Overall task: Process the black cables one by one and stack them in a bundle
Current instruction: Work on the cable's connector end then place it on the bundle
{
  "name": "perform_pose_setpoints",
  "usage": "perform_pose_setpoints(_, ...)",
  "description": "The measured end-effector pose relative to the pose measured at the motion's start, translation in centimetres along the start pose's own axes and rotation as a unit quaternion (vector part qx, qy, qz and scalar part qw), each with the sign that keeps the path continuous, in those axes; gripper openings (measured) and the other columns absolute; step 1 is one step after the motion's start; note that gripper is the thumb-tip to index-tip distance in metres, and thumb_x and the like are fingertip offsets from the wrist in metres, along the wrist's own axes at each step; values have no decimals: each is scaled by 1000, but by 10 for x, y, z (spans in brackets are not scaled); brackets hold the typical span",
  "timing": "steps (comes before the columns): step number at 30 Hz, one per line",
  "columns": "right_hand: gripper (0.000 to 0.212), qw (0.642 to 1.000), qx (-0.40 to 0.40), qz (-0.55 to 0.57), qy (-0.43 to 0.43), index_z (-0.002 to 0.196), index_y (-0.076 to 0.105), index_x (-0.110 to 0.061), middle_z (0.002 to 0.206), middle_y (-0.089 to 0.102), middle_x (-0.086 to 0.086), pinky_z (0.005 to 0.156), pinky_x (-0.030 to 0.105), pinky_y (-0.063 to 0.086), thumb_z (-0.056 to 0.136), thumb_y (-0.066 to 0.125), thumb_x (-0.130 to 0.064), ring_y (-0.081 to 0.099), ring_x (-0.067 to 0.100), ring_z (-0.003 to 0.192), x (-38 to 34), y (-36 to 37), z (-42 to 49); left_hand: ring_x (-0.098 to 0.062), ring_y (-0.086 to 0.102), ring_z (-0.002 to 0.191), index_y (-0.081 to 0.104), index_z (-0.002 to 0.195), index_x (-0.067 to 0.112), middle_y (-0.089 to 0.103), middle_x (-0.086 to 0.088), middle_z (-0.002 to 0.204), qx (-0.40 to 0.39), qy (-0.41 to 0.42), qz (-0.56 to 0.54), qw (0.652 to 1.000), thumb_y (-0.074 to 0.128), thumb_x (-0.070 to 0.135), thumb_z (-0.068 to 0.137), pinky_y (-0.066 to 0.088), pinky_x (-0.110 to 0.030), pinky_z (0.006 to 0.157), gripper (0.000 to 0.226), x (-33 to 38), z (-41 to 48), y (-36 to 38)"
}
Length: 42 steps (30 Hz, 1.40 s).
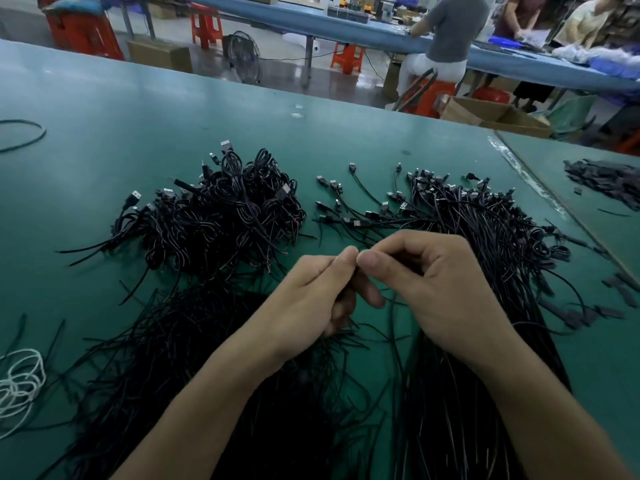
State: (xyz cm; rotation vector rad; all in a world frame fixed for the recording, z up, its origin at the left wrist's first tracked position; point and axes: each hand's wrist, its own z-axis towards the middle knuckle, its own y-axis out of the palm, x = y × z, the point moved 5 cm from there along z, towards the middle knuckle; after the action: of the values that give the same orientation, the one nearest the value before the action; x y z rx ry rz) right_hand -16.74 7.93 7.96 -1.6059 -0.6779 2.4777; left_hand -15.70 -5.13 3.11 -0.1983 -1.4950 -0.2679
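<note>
On the green worktable (104, 109) of a workshop, toward its near edge, the left hand (311, 292) and right hand (440, 282) each pinch one black cable (392, 320) between thumb and forefinger — thin, light and limp, it likely handles best gripped close to its end.

Single head-worn view, forward and down, close over the table (104, 109)

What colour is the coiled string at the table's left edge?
White; the string shows best in the head view.
</note>
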Motion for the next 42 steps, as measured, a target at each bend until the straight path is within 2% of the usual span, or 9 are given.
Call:
perform_pose_setpoints(6,20,974,12,188,125,70,70,-21,53,47,-6,39,18,28,78,68,-39,34,6,43,22,15,-6,-6,26,36,56,55,19,31,9,45,-76,-65,-230,968,38,45,97,21,-20,39,53,6,-3,8)
perform_pose_setpoints(11,31,989,-84,-1,119,69,70,-32,48,50,-10,42,25,28,98,58,-32,36,7,44,21,23,-16,-15,71,71,79,96,8,72,-1,76,-39,49,-422,904,43,37,97,57,-22,63,46,19,3,-2)
perform_pose_setpoints(16,28,972,-172,-137,82,75,62,-26,54,52,-9,43,25,32,101,52,-23,39,6,45,13,25,-24,-20,72,104,70,114,10,76,-7,104,131,110,-181,968,45,36,98,57,-28,86,39,1,8,-14)
perform_pose_setpoints(21,27,976,-122,-172,47,65,65,-25,50,50,-13,43,19,31,90,67,-36,39,3,44,6,3,-16,2,63,63,67,77,29,69,16,68,81,99,233,964,46,30,106,49,-17,59,36,-3,4,-3)
perform_pose_setpoints(29,29,998,-16,48,26,73,72,-12,63,61,19,51,36,39,75,74,-42,47,19,56,4,-8,-4,-6,30,34,57,54,20,32,11,42,-69,-64,-92,991,39,51,101,28,-14,39,60,-1,-4,10)
perform_pose_setpoints(32,24,991,34,114,57,74,69,-14,52,52,-5,43,19,32,80,69,-38,38,7,48,15,3,-7,-4,31,34,51,54,20,31,10,42,-102,-79,-290,948,43,45,96,25,-16,36,50,8,-6,11)
perform_pose_setpoints(35,19,993,33,78,88,79,71,-28,57,58,-6,43,22,32,88,62,-41,41,9,48,23,14,-14,-6,48,40,62,60,17,47,7,48,-103,-40,-432,895,46,41,96,41,-15,40,46,18,-4,9)
perform_pose_setpoints(39,24,992,-68,-86,67,74,61,-27,64,61,0,46,31,37,97,56,-25,47,14,49,21,29,-25,-21,75,88,78,96,8,76,-10,90,16,76,-344,936,47,37,95,59,-22,73,42,17,1,1)
perform_pose_setpoints(42,17,970,-174,-157,72,89,66,-26,75,67,-8,55,29,49,99,54,-21,60,10,61,16,33,-34,-17,71,105,69,113,12,76,-5,104,135,151,-79,976,44,33,101,57,-27,87,35,9,1,-10)
